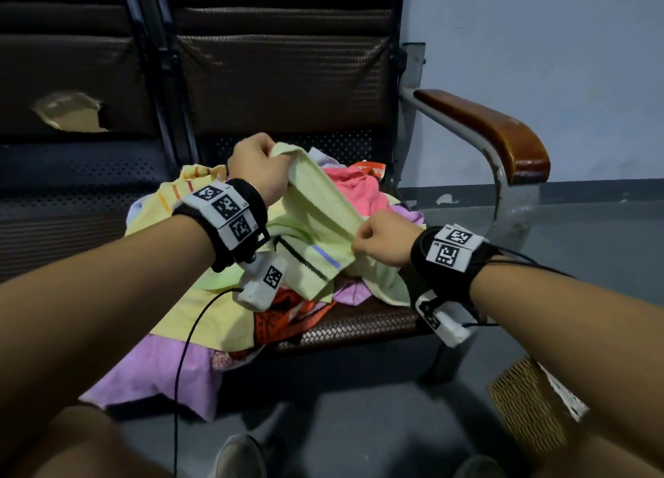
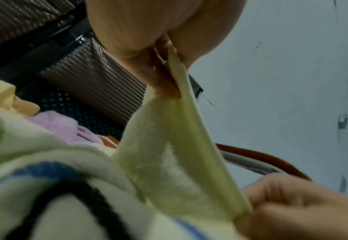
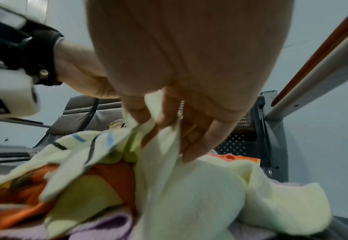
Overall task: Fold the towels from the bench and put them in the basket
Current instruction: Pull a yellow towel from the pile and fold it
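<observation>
A pale green towel [image 1: 316, 204] with black and blue stripes is lifted off a heap of towels on the bench seat [image 1: 359, 325]. My left hand [image 1: 260, 165] pinches its far edge, seen close in the left wrist view as the towel [image 2: 175, 154] hangs from my left hand [image 2: 160, 69]. My right hand [image 1: 381, 238] grips the near edge, and in the right wrist view my right hand [image 3: 169, 113] bunches the green towel [image 3: 189, 186]. The stretch between both hands is taut. A woven basket [image 1: 528, 409] stands on the floor at lower right, partly behind my right forearm.
Under the green towel lie a yellow towel [image 1: 201, 298], a pink one [image 1: 355, 190], an orange patterned one [image 1: 284, 319] and a purple one [image 1: 158, 373] hanging over the seat front. A wooden armrest [image 1: 499, 132] borders the seat on the right. My shoes [image 1: 237, 456] are on the grey floor.
</observation>
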A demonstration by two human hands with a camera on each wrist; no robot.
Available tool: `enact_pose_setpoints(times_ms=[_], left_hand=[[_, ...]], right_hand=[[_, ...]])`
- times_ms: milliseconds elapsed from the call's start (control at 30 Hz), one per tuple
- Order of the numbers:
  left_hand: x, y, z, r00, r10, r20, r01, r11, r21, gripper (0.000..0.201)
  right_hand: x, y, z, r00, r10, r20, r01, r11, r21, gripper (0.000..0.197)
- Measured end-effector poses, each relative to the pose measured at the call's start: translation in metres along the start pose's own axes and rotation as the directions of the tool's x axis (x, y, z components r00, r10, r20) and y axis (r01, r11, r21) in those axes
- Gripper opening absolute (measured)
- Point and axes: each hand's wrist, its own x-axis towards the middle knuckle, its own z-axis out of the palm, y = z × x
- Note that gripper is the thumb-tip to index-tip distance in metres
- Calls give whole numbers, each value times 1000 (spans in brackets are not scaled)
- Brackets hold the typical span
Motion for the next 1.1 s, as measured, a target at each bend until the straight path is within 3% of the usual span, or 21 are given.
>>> enact_pose_setpoints(times_ms=[67, 133, 233, 300, 367, 467, 533, 667, 800, 900, 967, 1033, 1100], left_hand=[[8, -1, -7, 997, -35, -69, 36, 999, 11, 25], [13, -4, -11, 993, -58, -105, 59, 998, 1, 25], [14, -6, -11, 998, -55, -35, 54, 999, -6, 13], [16, -8, -12, 996, -84, 13, 84, 995, -48, 21], [18, -8, -16, 994, -105, 32, 108, 987, -116, 30], [18, -8, -15, 998, -60, 15, 61, 993, -105, 29], [21, -8, -15, 997, -75, -4, 73, 987, -145, 25], [31, -10, -26, 984, -174, -42, 161, 964, -211, 25], [27, -17, -29, 986, -154, -65, 145, 982, -119, 29], [31, -21, -36, 988, -102, -112, 109, 992, 58, 38], [35, -18, -41, 988, -103, -117, 110, 992, 58, 43], [35, -8, -48, 989, -110, -104, 106, 993, -46, 41], [36, 1, -54, 995, -102, -17, 97, 978, -185, 32]], right_hand=[[2, -3, -15, 975, 46, -217, -35, 998, 52, 41], [6, -4, -29, 905, 90, -415, -25, 987, 160, 38], [12, -5, -40, 828, 99, -552, 35, 973, 226, 44], [9, -3, -39, 836, 33, -548, 119, 963, 240, 48], [4, 5, -37, 882, -95, -462, 213, 954, 210, 38], [1, 14, -32, 929, -282, -241, 269, 959, -86, 21], [2, 19, -29, 948, -268, -173, 220, 942, -253, 34], [1, 35, -29, 979, -131, -157, 86, 960, -265, 57], [-2, 44, -38, 975, -31, -219, 6, 993, -117, 51], [-1, 43, -52, 945, -47, -323, 54, 999, 11, 41], [0, 38, -62, 915, -70, -397, 110, 991, 78, 43], [0, 30, -69, 884, -85, -459, 164, 977, 135, 45], [0, 22, -76, 871, -102, -480, 206, 964, 169, 29]])
